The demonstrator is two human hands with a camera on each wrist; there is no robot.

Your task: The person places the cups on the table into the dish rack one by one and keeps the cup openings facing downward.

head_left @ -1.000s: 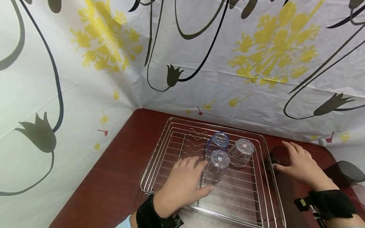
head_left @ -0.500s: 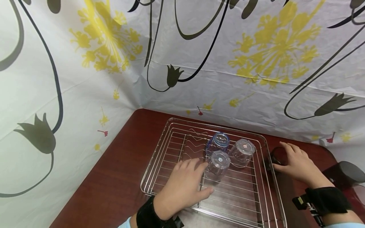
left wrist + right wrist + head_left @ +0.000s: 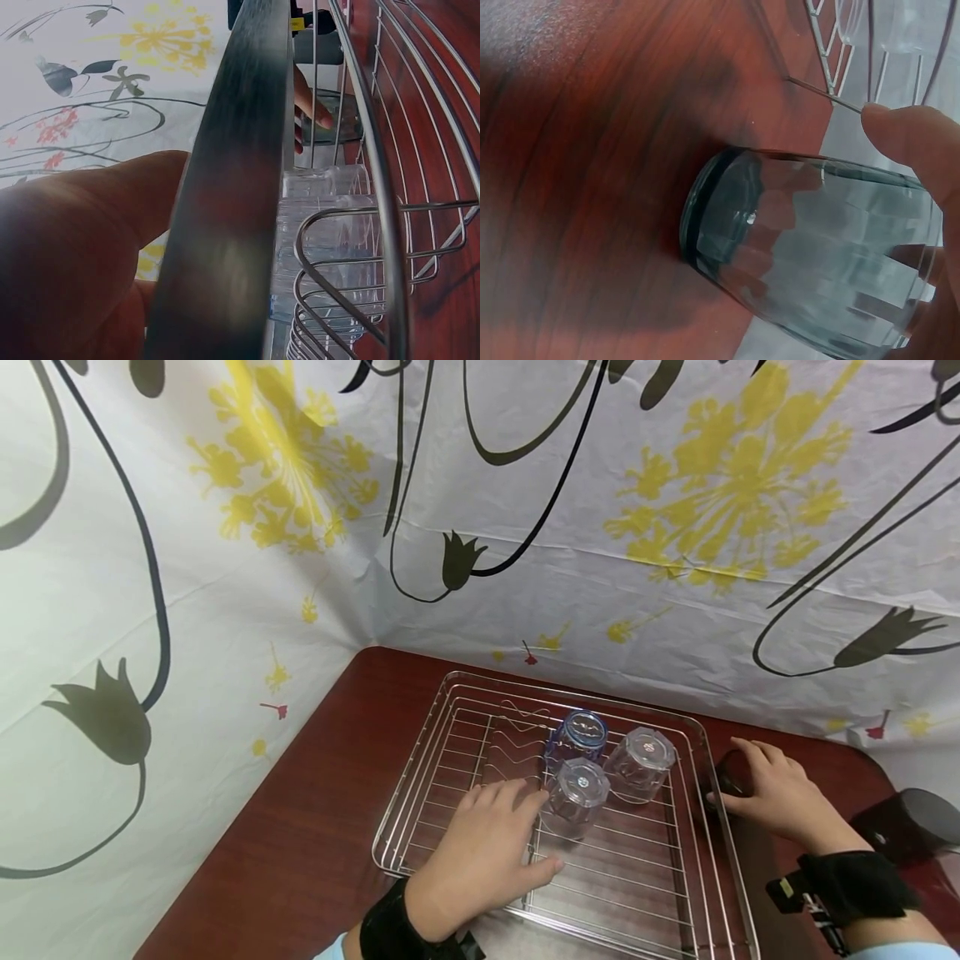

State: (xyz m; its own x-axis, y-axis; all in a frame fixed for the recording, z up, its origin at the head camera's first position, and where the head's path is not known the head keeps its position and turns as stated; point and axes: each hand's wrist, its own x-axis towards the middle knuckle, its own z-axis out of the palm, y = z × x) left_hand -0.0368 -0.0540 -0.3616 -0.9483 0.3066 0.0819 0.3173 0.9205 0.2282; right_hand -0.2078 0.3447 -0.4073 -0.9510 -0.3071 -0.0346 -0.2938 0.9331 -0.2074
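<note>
My right grip (image 3: 783, 795) has edged slightly inward over the last second, toward the wire rack (image 3: 409, 762) and around the smoked glass (image 3: 810, 232). That glass appears to stand mouth up on the worktop (image 3: 315, 760), just beside the rack. The thumb is spread away from its wall; whether the fingers behind touch, I can't tell. I read this as lining up, without a secure hold. My left grip (image 3: 487, 852) stays spread by the front clear glass (image 3: 576, 802), contact unclear; the racked glasses haven't shifted.
</note>
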